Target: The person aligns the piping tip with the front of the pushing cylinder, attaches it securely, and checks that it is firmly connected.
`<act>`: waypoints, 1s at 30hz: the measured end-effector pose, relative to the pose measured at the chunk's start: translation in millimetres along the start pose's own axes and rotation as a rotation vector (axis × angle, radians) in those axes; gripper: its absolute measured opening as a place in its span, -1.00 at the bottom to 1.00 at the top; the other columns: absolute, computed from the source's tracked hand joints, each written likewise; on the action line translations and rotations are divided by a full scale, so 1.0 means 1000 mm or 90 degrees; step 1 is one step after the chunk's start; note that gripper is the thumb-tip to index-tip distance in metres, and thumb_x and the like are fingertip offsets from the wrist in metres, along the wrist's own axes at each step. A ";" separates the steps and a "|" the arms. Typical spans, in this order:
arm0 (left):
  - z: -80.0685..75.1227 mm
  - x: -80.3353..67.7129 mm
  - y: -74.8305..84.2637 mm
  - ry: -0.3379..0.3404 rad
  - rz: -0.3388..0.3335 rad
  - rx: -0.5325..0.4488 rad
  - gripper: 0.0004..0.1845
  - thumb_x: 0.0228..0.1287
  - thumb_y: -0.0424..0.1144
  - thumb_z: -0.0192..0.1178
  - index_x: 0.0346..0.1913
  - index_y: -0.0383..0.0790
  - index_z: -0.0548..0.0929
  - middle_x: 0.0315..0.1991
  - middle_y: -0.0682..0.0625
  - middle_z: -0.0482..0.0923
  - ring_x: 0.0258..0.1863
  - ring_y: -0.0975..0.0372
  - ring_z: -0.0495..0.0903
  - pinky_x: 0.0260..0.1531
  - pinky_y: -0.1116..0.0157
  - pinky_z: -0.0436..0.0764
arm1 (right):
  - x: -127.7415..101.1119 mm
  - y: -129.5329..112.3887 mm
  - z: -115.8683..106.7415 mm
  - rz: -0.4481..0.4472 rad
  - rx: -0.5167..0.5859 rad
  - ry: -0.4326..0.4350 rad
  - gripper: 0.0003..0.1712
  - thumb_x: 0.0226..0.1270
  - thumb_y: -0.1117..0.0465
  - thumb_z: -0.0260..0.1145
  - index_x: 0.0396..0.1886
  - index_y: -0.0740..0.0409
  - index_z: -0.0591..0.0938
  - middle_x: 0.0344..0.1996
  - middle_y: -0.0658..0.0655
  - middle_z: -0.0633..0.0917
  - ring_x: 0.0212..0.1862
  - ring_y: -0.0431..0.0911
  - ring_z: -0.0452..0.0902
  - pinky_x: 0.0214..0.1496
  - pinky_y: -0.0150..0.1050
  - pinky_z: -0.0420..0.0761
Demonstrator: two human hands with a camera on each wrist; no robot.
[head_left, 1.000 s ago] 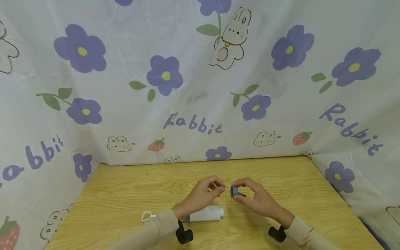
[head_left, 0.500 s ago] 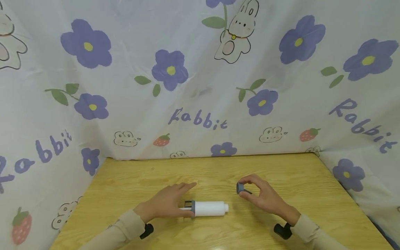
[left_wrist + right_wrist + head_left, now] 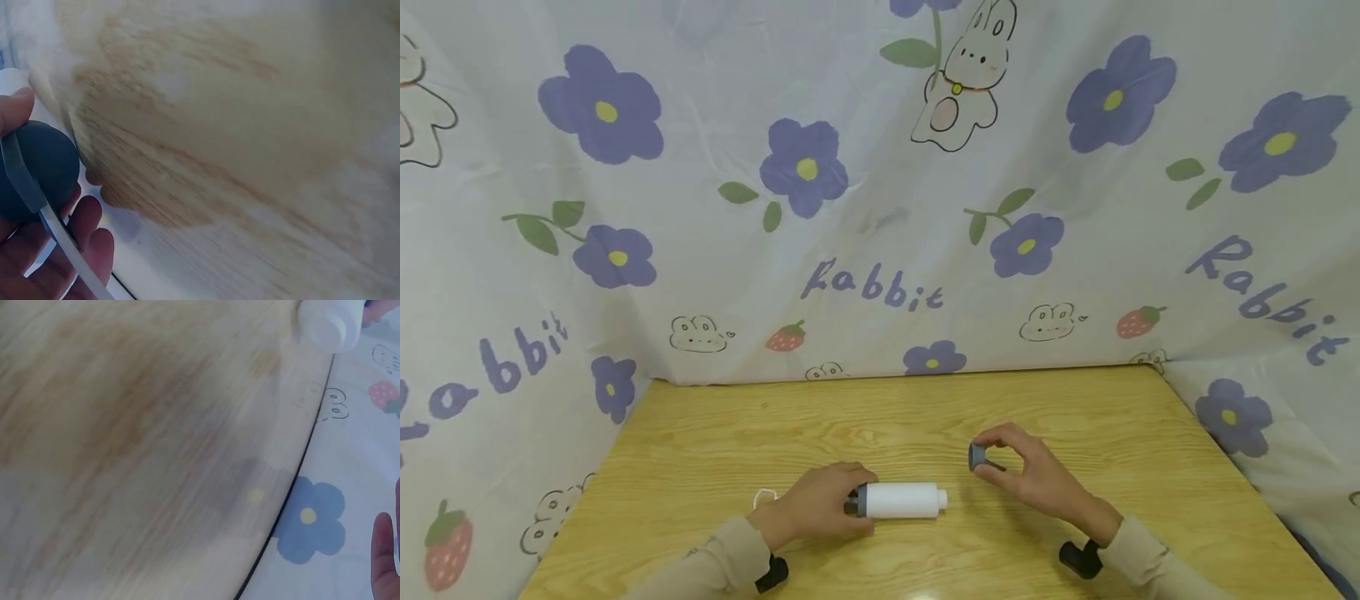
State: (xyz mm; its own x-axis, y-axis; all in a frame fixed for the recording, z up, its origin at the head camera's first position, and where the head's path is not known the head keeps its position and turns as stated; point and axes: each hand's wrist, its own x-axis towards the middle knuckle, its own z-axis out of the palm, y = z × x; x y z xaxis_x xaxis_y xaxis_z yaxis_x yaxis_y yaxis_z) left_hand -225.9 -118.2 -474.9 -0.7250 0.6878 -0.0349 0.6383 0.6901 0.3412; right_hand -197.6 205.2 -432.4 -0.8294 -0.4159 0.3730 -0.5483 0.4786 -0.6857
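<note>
A white cylinder (image 3: pixel 902 500) with a narrower white nozzle lies on its side on the wooden table. My left hand (image 3: pixel 823 500) grips its grey end piece (image 3: pixel 861 500), thumb on the near side and fingers on the far side. In the left wrist view that grey end (image 3: pixel 47 165) is round, and a white rod (image 3: pixel 75 256) runs out from it. A white loop handle (image 3: pixel 764 497) shows behind the hand. To the right, my right hand (image 3: pixel 1037 483) pinches a small grey ring-shaped piece (image 3: pixel 976 456) with a thin tab, held apart from the cylinder.
The wood-grain table (image 3: pixel 737 433) reaches back to a white curtain (image 3: pixel 865 217) printed with flowers and rabbits, which also hangs at both sides. A black wrist camera (image 3: pixel 1081 558) sits under my right wrist.
My left hand moved left and down from beside the grey ring-shaped piece to the cylinder's grey end, and its fingers now close round it. The right hand keeps its pinch.
</note>
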 end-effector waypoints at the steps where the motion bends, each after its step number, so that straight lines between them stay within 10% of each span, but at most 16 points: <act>1: 0.001 0.000 0.000 0.004 -0.004 0.001 -0.48 -0.01 0.22 0.18 0.03 0.12 0.50 -0.12 0.22 0.51 -0.25 0.42 0.48 -0.39 0.42 0.47 | 0.000 0.001 0.001 -0.006 -0.004 -0.001 -0.66 0.12 0.16 0.31 -0.07 -0.10 0.51 -0.14 -0.05 0.55 -0.10 -0.21 0.46 -0.04 -0.25 0.50; 17: -0.052 0.002 0.010 0.107 0.006 0.026 -0.47 0.01 0.26 0.15 0.02 0.08 0.51 -0.15 0.23 0.52 -0.38 0.50 0.50 -0.43 0.49 0.51 | 0.008 -0.008 0.010 -0.036 0.004 -0.025 -0.62 0.10 0.20 0.32 -0.05 0.13 0.52 -0.13 0.02 0.56 -0.10 -0.14 0.46 -0.03 -0.30 0.45; 30: -0.053 0.001 0.023 0.108 0.035 0.007 -0.55 0.01 0.16 0.21 0.00 0.13 0.52 -0.15 0.23 0.54 -0.40 0.46 0.49 -0.46 0.50 0.47 | 0.009 0.004 0.019 0.027 0.058 -0.081 -0.66 0.17 0.08 0.25 -0.03 -0.05 0.53 -0.14 -0.08 0.58 -0.14 -0.18 0.49 -0.12 -0.21 0.52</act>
State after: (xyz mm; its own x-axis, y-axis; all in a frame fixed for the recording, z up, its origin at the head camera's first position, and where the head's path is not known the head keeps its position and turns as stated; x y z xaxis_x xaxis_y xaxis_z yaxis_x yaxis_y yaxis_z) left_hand -226.2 -113.7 -417.4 -0.7216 0.6773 0.1435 0.6803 0.6553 0.3283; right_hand -205.0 188.7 -443.2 -0.8283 -0.4938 0.2648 -0.4965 0.4278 -0.7552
